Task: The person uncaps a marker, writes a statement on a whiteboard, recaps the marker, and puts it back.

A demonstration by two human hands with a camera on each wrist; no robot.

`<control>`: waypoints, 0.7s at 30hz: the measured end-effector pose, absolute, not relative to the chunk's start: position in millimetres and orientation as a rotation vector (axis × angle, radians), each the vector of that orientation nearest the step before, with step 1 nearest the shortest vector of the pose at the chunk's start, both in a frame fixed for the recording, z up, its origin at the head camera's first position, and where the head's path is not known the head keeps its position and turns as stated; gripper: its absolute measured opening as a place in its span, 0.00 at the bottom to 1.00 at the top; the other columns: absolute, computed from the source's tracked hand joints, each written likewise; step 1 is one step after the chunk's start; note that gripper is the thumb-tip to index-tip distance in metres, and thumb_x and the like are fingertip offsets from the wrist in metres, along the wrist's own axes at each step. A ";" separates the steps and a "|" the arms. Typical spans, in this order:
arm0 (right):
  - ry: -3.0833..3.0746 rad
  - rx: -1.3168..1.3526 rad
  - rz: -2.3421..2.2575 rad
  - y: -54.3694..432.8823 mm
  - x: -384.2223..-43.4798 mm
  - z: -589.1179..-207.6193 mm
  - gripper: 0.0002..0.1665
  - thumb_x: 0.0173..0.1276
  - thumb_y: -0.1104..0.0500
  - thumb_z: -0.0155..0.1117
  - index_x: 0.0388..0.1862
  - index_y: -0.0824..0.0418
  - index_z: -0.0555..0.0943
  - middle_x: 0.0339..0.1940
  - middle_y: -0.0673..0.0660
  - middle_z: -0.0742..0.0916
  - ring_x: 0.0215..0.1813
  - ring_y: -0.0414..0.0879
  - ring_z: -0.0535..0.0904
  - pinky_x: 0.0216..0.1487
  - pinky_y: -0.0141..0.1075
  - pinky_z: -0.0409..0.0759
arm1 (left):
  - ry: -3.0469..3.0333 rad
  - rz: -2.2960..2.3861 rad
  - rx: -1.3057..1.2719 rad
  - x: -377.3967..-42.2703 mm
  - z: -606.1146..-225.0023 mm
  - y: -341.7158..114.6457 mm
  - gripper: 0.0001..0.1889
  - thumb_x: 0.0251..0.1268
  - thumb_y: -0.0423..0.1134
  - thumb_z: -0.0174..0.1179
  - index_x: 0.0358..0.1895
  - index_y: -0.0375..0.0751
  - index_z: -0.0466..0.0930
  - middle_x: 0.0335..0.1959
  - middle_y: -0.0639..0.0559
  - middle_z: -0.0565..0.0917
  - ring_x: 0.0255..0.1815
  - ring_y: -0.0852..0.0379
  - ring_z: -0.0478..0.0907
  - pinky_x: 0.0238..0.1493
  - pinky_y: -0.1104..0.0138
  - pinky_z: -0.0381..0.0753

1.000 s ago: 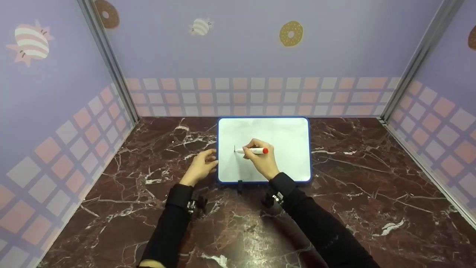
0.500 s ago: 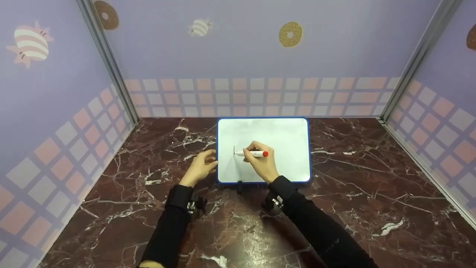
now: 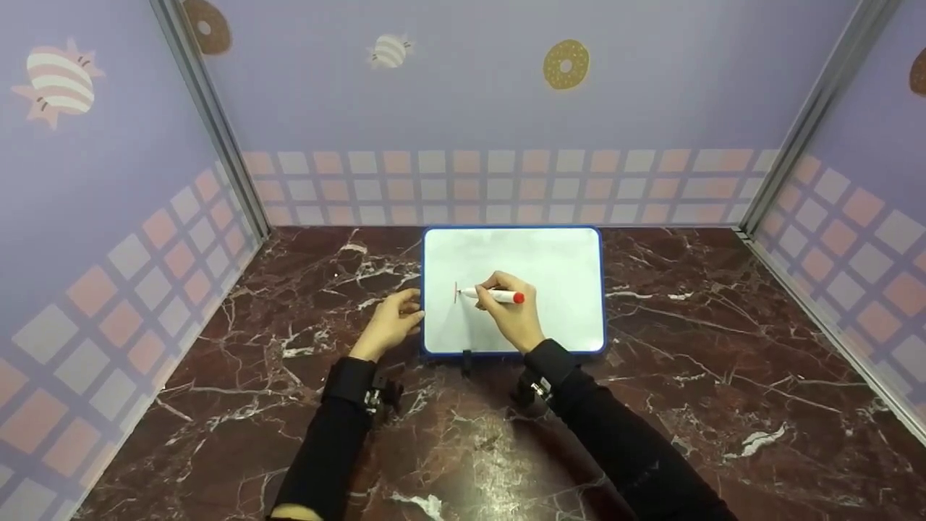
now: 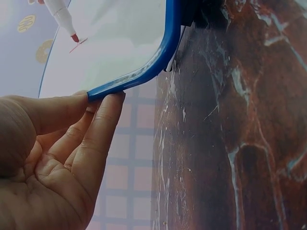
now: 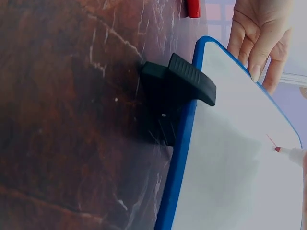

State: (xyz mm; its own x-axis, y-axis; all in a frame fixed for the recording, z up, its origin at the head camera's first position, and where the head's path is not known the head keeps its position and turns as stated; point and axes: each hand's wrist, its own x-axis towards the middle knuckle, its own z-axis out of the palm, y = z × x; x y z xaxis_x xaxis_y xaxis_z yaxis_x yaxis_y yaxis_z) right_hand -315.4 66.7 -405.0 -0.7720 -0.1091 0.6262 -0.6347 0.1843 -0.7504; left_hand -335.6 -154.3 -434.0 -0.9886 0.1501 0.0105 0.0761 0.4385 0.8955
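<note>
A blue-rimmed whiteboard (image 3: pixel 557 268) stands before me, a black clip-like holder (image 5: pixel 180 81) at its lower edge. At the board's left side, my left hand (image 3: pixel 391 322) pinches the rim; thumb and fingertips meet the blue frame (image 4: pixel 112 87) in the left wrist view. My right hand (image 3: pixel 516 311) holds a white marker (image 3: pixel 499 294) with a red end, its tip pointing left at the board. Beside the red tip (image 4: pixel 74 38) runs a thin red upright line (image 3: pixel 455 292), with a short stroke joining it. Most of the right hand is outside the right wrist view.
Dark red marbled tabletop (image 3: pixel 239 405) surrounds the board. A small red cylindrical thing (image 5: pixel 193 8) shows at the top of the right wrist view. Patterned purple walls (image 3: pixel 463 94) rise at the back and both sides, with metal posts (image 3: pixel 803 123) at the corners.
The marker tip first moved down, lengthening the upright red line, then rose to about mid-line and slightly right, where a short side stroke now shows. The left hand keeps its place.
</note>
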 end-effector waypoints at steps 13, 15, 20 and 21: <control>-1.987 0.627 1.623 70.9 -325.0 -414.2 0.07 0.66 0.74 0.61 0.28 0.78 0.78 0.27 0.76 0.85 0.28 0.67 0.84 0.32 0.22 0.81 | 2.593 1.631 0.182 -336.6 -434.6 -155.0 0.26 0.73 0.27 0.52 0.72 0.30 0.62 0.65 0.26 0.72 0.65 0.34 0.74 0.58 0.53 0.84; -1.965 0.615 1.616 69.9 -320.1 -408.7 0.07 0.66 0.75 0.62 0.27 0.77 0.78 0.27 0.75 0.85 0.28 0.65 0.85 0.31 0.22 0.81 | 2.589 1.638 0.178 -336.8 -435.0 -154.9 0.26 0.73 0.27 0.52 0.72 0.30 0.62 0.65 0.26 0.72 0.65 0.34 0.74 0.58 0.53 0.84; -1.950 0.601 1.594 68.6 -319.9 -405.3 0.05 0.65 0.74 0.63 0.29 0.76 0.79 0.27 0.74 0.86 0.29 0.63 0.86 0.31 0.22 0.81 | 2.587 1.642 0.182 -336.4 -434.1 -155.1 0.26 0.73 0.27 0.52 0.73 0.30 0.62 0.65 0.25 0.71 0.65 0.34 0.74 0.58 0.53 0.84; -1.952 0.602 1.594 68.4 -320.7 -405.7 0.05 0.65 0.74 0.63 0.29 0.76 0.79 0.27 0.74 0.86 0.29 0.63 0.86 0.31 0.22 0.81 | 2.586 1.641 0.182 -336.1 -433.8 -155.1 0.27 0.73 0.27 0.52 0.73 0.30 0.62 0.65 0.25 0.71 0.65 0.34 0.74 0.58 0.53 0.84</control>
